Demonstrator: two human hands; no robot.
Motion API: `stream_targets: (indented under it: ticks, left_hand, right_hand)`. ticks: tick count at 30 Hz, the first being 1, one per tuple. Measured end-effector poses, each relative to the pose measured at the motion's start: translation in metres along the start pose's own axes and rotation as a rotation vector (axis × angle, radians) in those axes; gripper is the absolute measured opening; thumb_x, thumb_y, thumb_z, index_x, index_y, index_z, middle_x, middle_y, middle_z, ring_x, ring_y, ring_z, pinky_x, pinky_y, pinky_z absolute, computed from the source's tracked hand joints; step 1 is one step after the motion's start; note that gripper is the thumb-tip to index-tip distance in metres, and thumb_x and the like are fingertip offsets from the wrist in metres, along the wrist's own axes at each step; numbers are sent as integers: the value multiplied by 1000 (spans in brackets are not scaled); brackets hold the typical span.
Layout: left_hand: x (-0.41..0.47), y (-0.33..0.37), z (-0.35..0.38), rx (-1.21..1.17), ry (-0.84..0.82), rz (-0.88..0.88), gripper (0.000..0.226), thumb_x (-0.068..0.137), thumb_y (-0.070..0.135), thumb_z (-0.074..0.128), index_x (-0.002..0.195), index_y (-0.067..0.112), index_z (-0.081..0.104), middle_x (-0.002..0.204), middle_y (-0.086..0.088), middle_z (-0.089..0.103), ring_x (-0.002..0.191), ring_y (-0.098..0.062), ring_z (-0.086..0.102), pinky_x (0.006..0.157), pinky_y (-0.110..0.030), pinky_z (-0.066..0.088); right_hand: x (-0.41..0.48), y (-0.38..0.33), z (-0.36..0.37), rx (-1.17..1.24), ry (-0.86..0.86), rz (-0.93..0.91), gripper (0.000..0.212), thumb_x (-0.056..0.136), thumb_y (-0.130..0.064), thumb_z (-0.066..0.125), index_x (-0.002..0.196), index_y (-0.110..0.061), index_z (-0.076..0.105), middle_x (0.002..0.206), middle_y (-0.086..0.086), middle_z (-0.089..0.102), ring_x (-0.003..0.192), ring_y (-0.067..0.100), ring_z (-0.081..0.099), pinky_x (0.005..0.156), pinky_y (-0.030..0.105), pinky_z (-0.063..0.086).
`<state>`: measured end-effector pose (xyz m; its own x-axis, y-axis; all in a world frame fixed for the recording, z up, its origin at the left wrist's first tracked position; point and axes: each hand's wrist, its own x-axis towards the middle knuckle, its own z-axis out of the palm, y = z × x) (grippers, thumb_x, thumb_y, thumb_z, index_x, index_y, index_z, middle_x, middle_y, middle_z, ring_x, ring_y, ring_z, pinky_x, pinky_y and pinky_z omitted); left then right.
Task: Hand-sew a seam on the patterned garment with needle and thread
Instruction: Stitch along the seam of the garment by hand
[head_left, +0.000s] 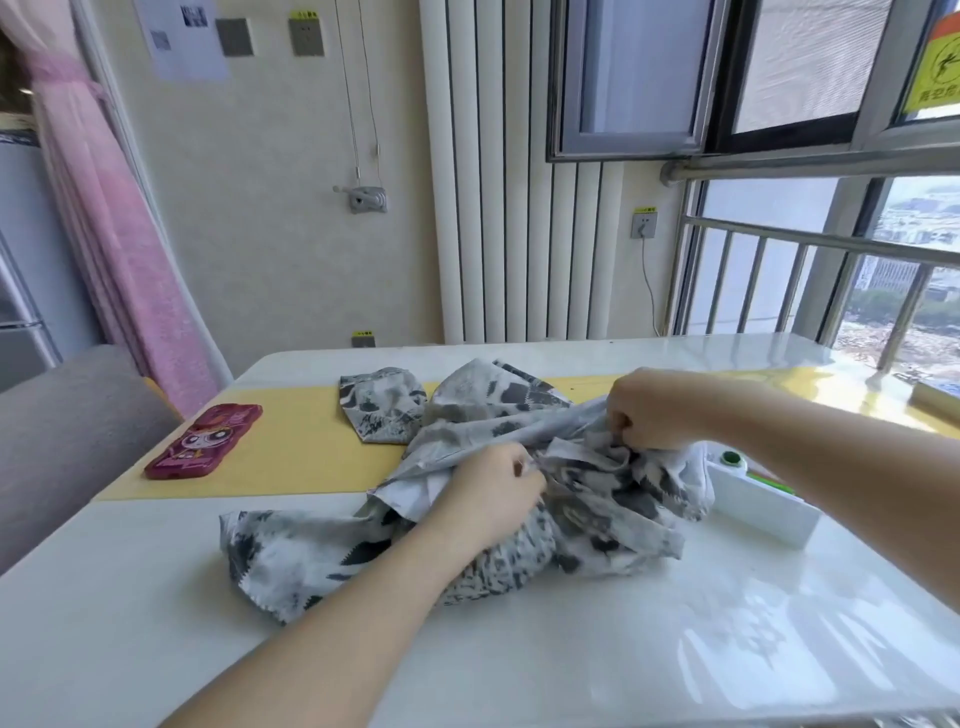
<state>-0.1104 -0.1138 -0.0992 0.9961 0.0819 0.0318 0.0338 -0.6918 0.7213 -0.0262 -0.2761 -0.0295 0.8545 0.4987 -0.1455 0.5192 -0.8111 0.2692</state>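
Observation:
A grey-and-white patterned garment (582, 499) lies bunched up on the white table (623, 649). My left hand (488, 493) rests on the middle of the heap and pinches a fold of its fabric between thumb and fingers. My right hand (654, 410) is curled into the cloth at the garment's far right and grips a raised fold. A separate small piece of the same patterned fabric (382, 405) lies flat behind the heap. No needle or thread can be made out.
A pink phone (205, 441) lies on the yellow runner (296, 447) at the left. A white box (758, 504) with a green round item stands just right of the garment. A grey chair back (72, 421) is at the left; a railing and window stand at the right.

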Motion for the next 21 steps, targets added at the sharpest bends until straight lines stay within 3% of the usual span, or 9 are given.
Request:
stream_targets:
  ticks: [2,4,7,9,11,14,17,19,21]
  left_hand:
    - [16,7,-24,64,234,22,22,96,24,42,79,11,45,62,-1,36,50,-17,31,47,-28,20]
    - [30,20,-56,45,399,41,19,98,22,40,84,13,48,68,-2,46,55,-17,39,48,-29,22]
    - [47,46,-101,-71,575,103,19,100,22,39,102,13,56,85,-1,60,71,-14,55,49,-21,33]
    - [52,64,-124,-222,623,205,18,100,18,39,104,13,55,90,2,62,68,-1,57,50,-11,39]
    - [56,81,-144,-361,623,335,14,100,14,39,99,18,53,95,1,63,77,-6,63,63,-13,48]
    - [53,98,-161,-477,558,478,21,95,15,44,87,31,56,90,1,66,84,-17,63,80,-36,50]
    - [36,88,-153,-654,329,478,25,96,6,50,84,26,58,79,1,66,70,-13,60,68,-27,50]
    - [20,63,-137,-618,163,422,23,97,-1,45,87,18,54,68,7,64,57,-5,57,55,-16,46]
    - [8,35,-121,-537,73,370,22,97,-2,45,88,16,55,68,11,67,58,-2,58,54,-13,46]
  right_hand:
    - [-4,11,-18,126,87,56,22,92,-15,44,83,-5,62,83,9,58,69,21,47,54,25,35]
    - [-10,20,-39,254,157,68,23,92,-18,48,96,-5,67,93,10,64,75,21,49,60,26,38]
    - [-26,20,-72,459,200,29,19,90,-26,55,80,-17,69,70,0,62,63,16,47,62,28,36]
    - [-38,11,-89,608,188,-50,22,88,-27,57,69,-20,67,57,-5,58,58,15,47,64,28,37]
    - [-46,-6,-97,719,137,-168,23,89,-23,57,69,-17,67,58,-1,57,59,18,47,64,28,39]
    - [-51,-35,-99,822,5,-377,19,92,-23,59,81,-10,67,70,2,61,55,14,42,57,20,42]
    - [-46,-36,-98,883,36,-414,11,91,-25,61,83,-24,69,74,-7,70,52,9,40,54,18,41]
    - [-39,-27,-94,918,174,-325,7,88,-20,65,83,-22,69,67,-9,67,51,9,43,54,20,42]
    - [-31,-25,-85,958,318,-257,5,85,-17,67,82,-20,69,68,-9,66,49,6,47,54,20,41]
